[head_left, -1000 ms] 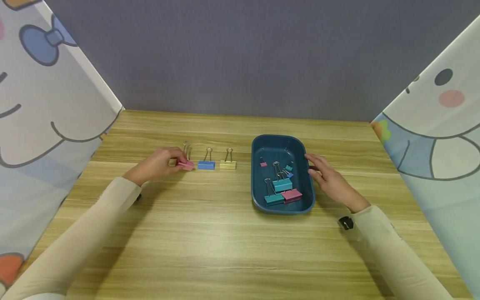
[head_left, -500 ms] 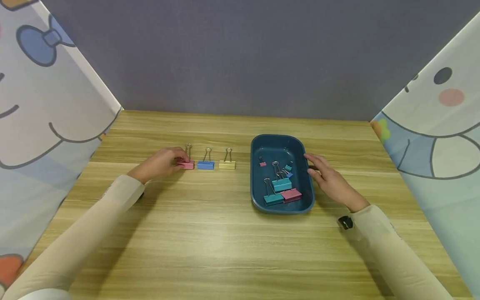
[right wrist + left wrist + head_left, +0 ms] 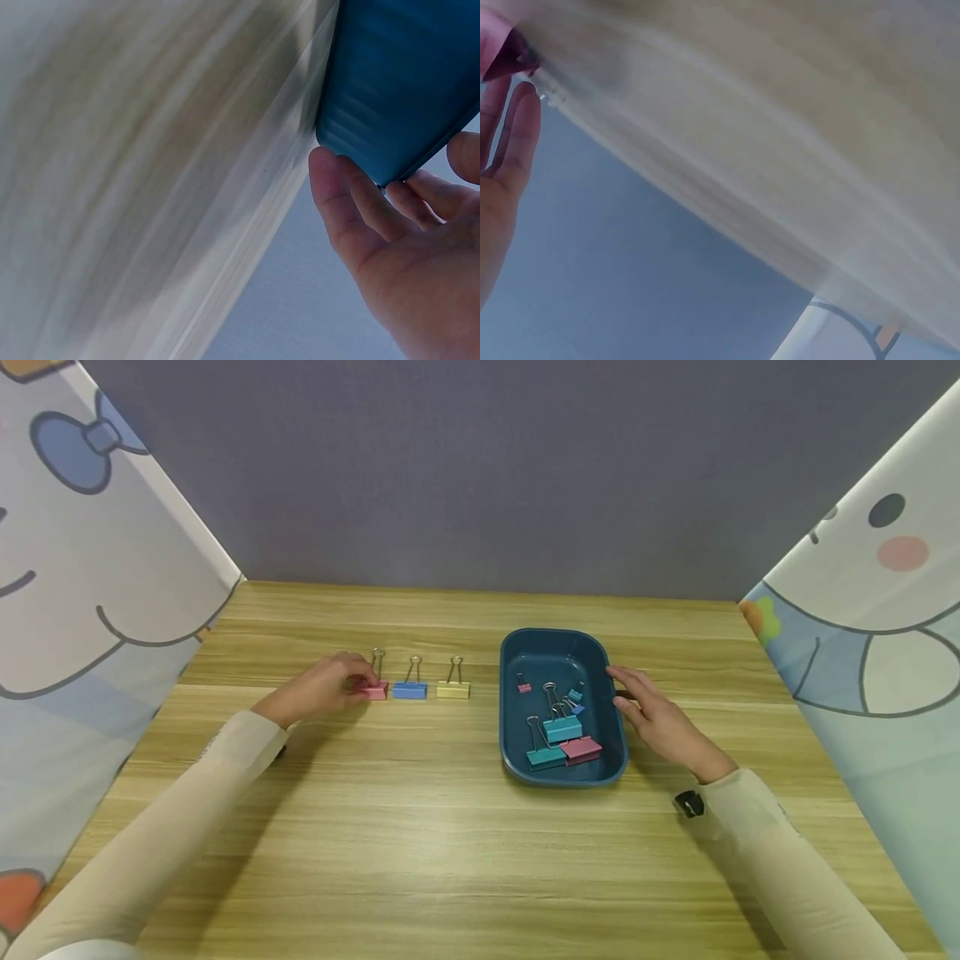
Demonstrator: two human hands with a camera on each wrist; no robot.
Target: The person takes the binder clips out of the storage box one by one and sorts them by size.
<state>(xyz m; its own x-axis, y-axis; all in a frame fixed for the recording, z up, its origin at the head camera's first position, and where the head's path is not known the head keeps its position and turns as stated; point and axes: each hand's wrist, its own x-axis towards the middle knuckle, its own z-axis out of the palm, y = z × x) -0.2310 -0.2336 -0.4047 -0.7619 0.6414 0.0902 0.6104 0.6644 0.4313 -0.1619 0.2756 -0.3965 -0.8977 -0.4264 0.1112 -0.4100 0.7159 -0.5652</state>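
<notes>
My left hand (image 3: 324, 687) pinches a pink binder clip (image 3: 377, 691) at the left end of a row on the table, its wire handles pointing away. In the left wrist view the pink clip shows only at the upper corner, beside the fingers (image 3: 521, 139). To its right stand a blue binder clip (image 3: 409, 691) and a yellow binder clip (image 3: 453, 690). My right hand (image 3: 663, 722) touches the right side of a dark blue tray (image 3: 510, 727) with fairly straight fingers. In the right wrist view its fingertips lie along the tray's outer wall (image 3: 397, 82).
Inside the tray lie two large teal binder clips, one (image 3: 562, 728) above the other (image 3: 546, 758), a large pink one (image 3: 580, 750) and several small clips. Grey panel (image 3: 480, 477) closes off the table's back; printed panels flank both sides.
The pink clip, tilted in my left fingers a second ago, now sits straight in line with the blue one. My right hand has kept its place at the tray.
</notes>
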